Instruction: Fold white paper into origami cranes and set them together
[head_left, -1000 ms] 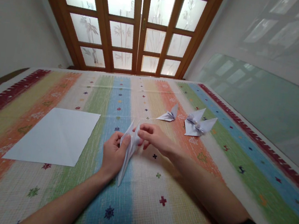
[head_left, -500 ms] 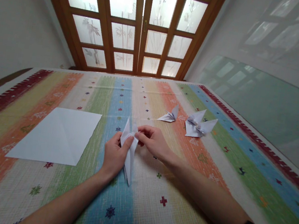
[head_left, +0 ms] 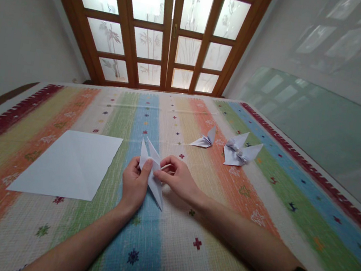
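Observation:
A white folded origami paper point(head_left: 155, 187) is held over the blue stripe of the cloth, long and narrow, with two points at its far end and a sharp tip toward me. My left hand point(head_left: 135, 182) grips its left side, thumb pressed on top. At its right edge my right hand point(head_left: 177, 176) pinches the paper between thumb and fingers; the fingertips are partly hidden. To the left lies a flat white sheet of paper point(head_left: 70, 164) with creases and a ragged right edge.
A small folded paper figure point(head_left: 205, 139) and further folded paper figures point(head_left: 242, 151) sit at the back right. Beneath everything spreads a striped tablecloth point(head_left: 83, 239). Wooden glazed doors point(head_left: 164, 60) stand beyond the table, and a glass panel point(head_left: 306, 109) leans at the right wall.
The folded paper has turned, its far points swinging left and its near tip right. Its two far points now stand apart. My right hand has shifted slightly nearer and left.

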A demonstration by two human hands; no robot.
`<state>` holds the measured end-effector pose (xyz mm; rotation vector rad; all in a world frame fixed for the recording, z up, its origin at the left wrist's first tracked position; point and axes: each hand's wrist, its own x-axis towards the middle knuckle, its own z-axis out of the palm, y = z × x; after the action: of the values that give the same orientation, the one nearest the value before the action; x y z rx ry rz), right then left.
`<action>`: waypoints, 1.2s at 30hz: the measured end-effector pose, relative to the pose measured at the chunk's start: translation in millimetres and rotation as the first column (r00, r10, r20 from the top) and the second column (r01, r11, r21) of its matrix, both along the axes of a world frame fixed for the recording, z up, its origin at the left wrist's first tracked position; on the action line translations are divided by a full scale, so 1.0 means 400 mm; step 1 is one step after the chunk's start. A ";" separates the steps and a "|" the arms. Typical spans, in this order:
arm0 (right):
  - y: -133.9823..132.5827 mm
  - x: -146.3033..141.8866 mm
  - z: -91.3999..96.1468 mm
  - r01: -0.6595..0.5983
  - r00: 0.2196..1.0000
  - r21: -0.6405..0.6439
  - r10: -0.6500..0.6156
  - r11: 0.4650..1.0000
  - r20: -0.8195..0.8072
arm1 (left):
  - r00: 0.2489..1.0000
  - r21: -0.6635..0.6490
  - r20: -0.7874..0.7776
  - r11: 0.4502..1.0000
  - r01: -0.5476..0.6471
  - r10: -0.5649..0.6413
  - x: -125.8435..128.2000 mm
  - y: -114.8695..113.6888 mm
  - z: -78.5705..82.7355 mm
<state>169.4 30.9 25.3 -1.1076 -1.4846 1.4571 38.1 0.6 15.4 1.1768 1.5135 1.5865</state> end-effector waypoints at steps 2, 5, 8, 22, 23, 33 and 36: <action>-0.003 -0.003 -0.006 0.003 1.000 0.025 -0.004 1.000 0.019 | 1.000 -0.010 0.019 1.000 0.019 -0.019 0.001 0.000 -0.001; -0.007 -0.004 -0.005 0.048 0.999 0.039 -0.048 0.998 -0.020 | 0.999 -0.028 0.045 0.999 0.032 -0.031 0.002 0.001 -0.004; -0.012 -0.006 -0.001 0.065 0.994 0.026 -0.062 0.998 -0.095 | 0.999 -0.031 0.048 1.000 0.004 -0.002 0.003 0.001 -0.004; -0.005 -0.012 -0.023 0.146 0.981 0.024 -0.141 0.989 -0.135 | 0.994 -0.102 -0.013 0.989 0.107 -0.109 -0.028 0.024 -0.011; -0.001 -0.011 -0.029 0.131 0.987 0.037 -0.126 0.991 -0.099 | 0.988 -0.117 -0.056 0.984 0.136 -0.144 -0.036 0.030 -0.015; 0.029 0.010 -0.051 0.038 0.995 0.038 -0.035 0.999 -0.092 | 0.912 -0.058 0.021 0.911 0.409 -0.409 -0.061 0.047 -0.028; 0.034 0.010 -0.053 0.074 0.989 0.049 -0.067 0.996 -0.132 | 0.861 -0.070 0.019 0.859 0.507 -0.507 -0.070 0.046 -0.024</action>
<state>173.5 44.7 4.2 -1.0032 -1.3725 1.4057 10.2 19.2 6.0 1.3923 1.1184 1.1613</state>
